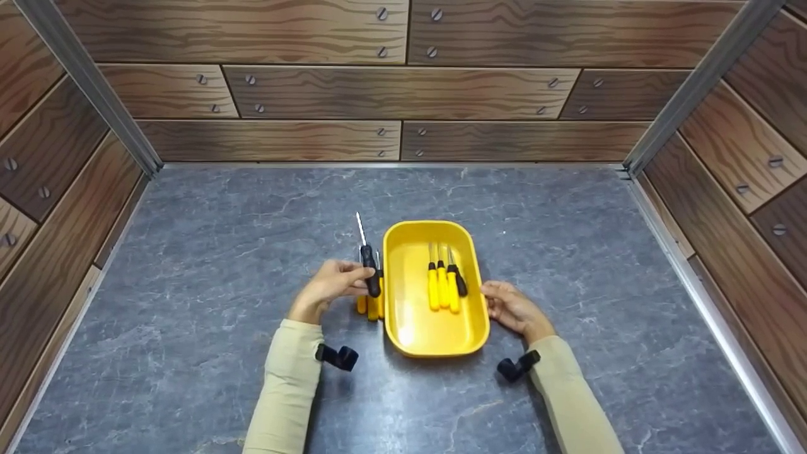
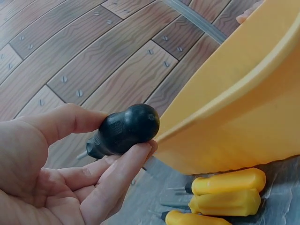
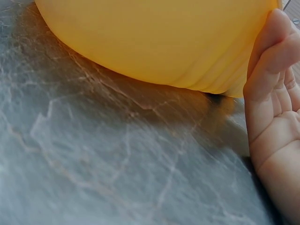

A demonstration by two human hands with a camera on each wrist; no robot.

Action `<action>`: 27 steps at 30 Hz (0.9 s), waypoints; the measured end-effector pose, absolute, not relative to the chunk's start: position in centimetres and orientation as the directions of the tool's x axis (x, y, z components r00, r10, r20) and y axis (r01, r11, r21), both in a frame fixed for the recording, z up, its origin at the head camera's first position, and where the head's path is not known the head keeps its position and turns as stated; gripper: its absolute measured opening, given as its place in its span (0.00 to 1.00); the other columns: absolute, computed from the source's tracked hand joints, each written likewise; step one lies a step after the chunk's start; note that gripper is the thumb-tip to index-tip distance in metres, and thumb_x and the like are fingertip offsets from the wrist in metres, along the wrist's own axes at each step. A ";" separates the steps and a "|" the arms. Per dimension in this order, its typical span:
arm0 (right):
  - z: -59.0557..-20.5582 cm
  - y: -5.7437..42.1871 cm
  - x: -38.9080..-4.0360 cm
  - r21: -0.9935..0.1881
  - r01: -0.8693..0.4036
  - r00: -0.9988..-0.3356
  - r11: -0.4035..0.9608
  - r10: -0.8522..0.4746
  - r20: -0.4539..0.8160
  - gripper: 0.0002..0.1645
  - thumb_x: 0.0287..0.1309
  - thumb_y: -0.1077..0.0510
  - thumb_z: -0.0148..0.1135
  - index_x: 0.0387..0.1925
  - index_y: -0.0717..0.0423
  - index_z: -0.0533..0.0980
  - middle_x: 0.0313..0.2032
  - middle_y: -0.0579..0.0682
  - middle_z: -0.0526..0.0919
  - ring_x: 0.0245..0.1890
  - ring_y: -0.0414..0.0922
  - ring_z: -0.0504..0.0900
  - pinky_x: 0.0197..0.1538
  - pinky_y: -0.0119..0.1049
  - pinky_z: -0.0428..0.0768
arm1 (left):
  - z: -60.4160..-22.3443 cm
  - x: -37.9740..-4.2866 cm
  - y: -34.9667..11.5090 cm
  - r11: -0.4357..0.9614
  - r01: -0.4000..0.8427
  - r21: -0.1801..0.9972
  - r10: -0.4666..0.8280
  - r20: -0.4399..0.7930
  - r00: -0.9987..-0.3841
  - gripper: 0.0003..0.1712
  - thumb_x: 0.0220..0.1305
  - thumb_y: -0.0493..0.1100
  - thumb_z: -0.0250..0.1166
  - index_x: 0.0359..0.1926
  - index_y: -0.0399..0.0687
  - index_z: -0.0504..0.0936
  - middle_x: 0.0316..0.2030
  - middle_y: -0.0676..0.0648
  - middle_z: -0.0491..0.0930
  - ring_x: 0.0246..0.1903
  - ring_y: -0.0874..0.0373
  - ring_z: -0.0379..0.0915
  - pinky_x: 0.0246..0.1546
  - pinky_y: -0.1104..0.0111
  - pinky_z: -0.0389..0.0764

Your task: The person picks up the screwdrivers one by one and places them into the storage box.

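We see a black screwdriver (image 1: 367, 260) held up just left of the yellow box (image 1: 406, 302). The left hand (image 1: 332, 282) pinches its handle. Three yellow screwdrivers (image 2: 225, 202) lie on the surface (image 1: 220, 284) left of the box, partly hidden from above. The right hand (image 1: 515, 310), loosely bent, touches the box's right side. Inside the box, three more yellow ones (image 1: 443, 291) partly cover a black-handled one (image 1: 463, 286).

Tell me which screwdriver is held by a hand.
The black-handled screwdriver in the left hand; the others lie in the yellow tray or on the table beside it.
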State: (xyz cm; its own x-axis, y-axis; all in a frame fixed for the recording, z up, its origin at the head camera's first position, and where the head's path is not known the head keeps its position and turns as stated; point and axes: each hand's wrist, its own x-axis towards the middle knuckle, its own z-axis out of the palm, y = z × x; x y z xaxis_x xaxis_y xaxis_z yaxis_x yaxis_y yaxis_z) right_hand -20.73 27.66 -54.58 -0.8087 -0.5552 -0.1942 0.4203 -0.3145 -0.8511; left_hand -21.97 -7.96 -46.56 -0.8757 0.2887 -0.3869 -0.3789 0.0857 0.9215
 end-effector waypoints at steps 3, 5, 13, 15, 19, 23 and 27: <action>-54.6 27.7 -20.7 -0.855 0.417 -0.811 -0.308 -0.550 -0.198 0.17 0.71 0.61 0.47 0.29 0.51 0.79 0.23 0.40 0.84 0.20 0.31 0.79 0.23 0.17 0.76 | -46.4 -22.0 -7.8 0.088 -0.371 0.925 0.302 -0.380 -0.875 0.21 0.65 0.35 0.59 0.53 0.20 0.74 0.28 0.48 0.83 0.26 0.65 0.80 0.37 0.74 0.88; -54.8 27.8 -20.8 -0.858 0.414 -0.814 -0.305 -0.546 -0.199 0.17 0.71 0.61 0.47 0.29 0.51 0.79 0.23 0.40 0.84 0.19 0.31 0.78 0.22 0.17 0.75 | -46.4 -22.1 -7.6 0.090 -0.363 0.927 0.316 -0.372 -0.873 0.20 0.65 0.35 0.59 0.52 0.20 0.74 0.28 0.47 0.84 0.26 0.64 0.81 0.37 0.73 0.88; -55.2 27.9 -20.9 -0.858 0.407 -0.814 -0.312 -0.549 -0.187 0.18 0.70 0.61 0.47 0.28 0.50 0.80 0.22 0.40 0.83 0.18 0.31 0.77 0.22 0.17 0.72 | -46.1 -22.2 -7.1 0.116 -0.343 0.932 0.363 -0.362 -0.859 0.19 0.66 0.35 0.59 0.51 0.20 0.75 0.26 0.49 0.85 0.25 0.64 0.82 0.41 0.68 0.88; -55.2 27.8 -20.9 -0.857 0.408 -0.815 -0.314 -0.548 -0.188 0.18 0.70 0.62 0.47 0.28 0.50 0.80 0.22 0.40 0.83 0.18 0.31 0.77 0.22 0.16 0.72 | -46.1 -22.3 -6.9 0.132 -0.342 0.930 0.370 -0.366 -0.854 0.19 0.65 0.35 0.59 0.50 0.20 0.75 0.27 0.48 0.85 0.25 0.64 0.82 0.42 0.67 0.88; -55.2 27.8 -20.9 -0.855 0.411 -0.818 -0.316 -0.542 -0.194 0.18 0.70 0.62 0.47 0.28 0.50 0.80 0.22 0.40 0.84 0.18 0.31 0.77 0.22 0.17 0.72 | -46.0 -22.4 -6.6 0.152 -0.337 0.929 0.391 -0.369 -0.843 0.18 0.65 0.35 0.60 0.49 0.21 0.76 0.30 0.45 0.86 0.25 0.64 0.82 0.42 0.66 0.88; -55.2 27.8 -20.9 -0.856 0.412 -0.820 -0.313 -0.537 -0.199 0.18 0.70 0.62 0.47 0.28 0.50 0.80 0.22 0.40 0.83 0.18 0.31 0.77 0.22 0.17 0.72 | -45.7 -22.4 -6.2 0.174 -0.332 0.927 0.397 -0.375 -0.838 0.17 0.65 0.35 0.60 0.48 0.22 0.77 0.29 0.46 0.85 0.24 0.64 0.82 0.43 0.65 0.88; -55.2 27.8 -20.9 -0.858 0.407 -0.819 -0.312 -0.541 -0.192 0.19 0.70 0.62 0.46 0.28 0.50 0.80 0.22 0.40 0.83 0.18 0.31 0.77 0.21 0.16 0.72 | -45.6 -22.5 -5.8 0.192 -0.332 0.924 0.387 -0.382 -0.839 0.17 0.63 0.35 0.61 0.48 0.23 0.78 0.28 0.45 0.85 0.22 0.64 0.82 0.46 0.61 0.87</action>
